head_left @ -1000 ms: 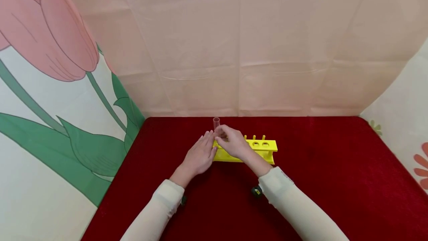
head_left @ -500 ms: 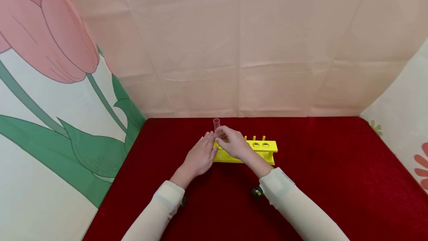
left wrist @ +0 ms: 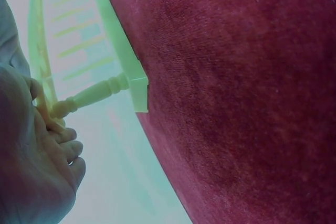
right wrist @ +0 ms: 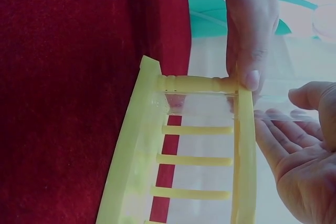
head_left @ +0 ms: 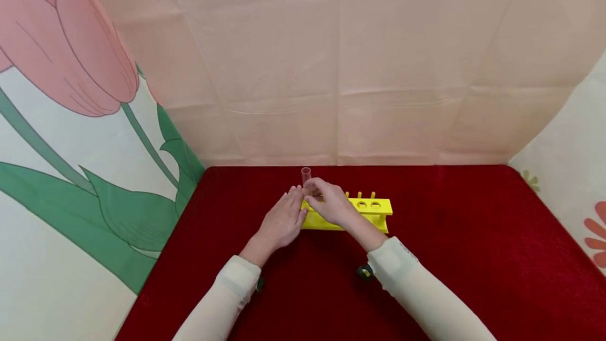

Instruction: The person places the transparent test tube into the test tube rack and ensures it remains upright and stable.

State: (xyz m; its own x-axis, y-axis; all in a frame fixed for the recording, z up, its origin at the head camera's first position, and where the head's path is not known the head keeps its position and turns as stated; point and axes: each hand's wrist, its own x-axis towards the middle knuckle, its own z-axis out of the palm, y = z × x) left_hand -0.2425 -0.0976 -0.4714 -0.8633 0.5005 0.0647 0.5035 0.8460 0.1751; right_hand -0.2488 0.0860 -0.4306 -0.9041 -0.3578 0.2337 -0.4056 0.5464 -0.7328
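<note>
A yellow test tube rack [head_left: 376, 207] stands near the middle of the table. In the head view, my left hand [head_left: 283, 218] holds its left end, fingers stretched forward and thumb at the near side of the top plate. A clear test tube [head_left: 306, 173] stands upright in the leftmost hole; in the right wrist view its lower part runs down between the plates beside the turned end post [right wrist: 197, 84]. My right hand [head_left: 331, 203] curls its thumb and fingers round the tube above the rack, leaving the rim showing. In the left wrist view, my left fingers [left wrist: 65, 148] are at the post's top.
Several empty holes show at the rack's right, with pegs [head_left: 373, 194] along its back. A dark red cloth [head_left: 454, 257] covers the table. A plain hanging sheet [head_left: 379, 67] is behind it, and a tulip-printed sheet [head_left: 71, 67] at the left.
</note>
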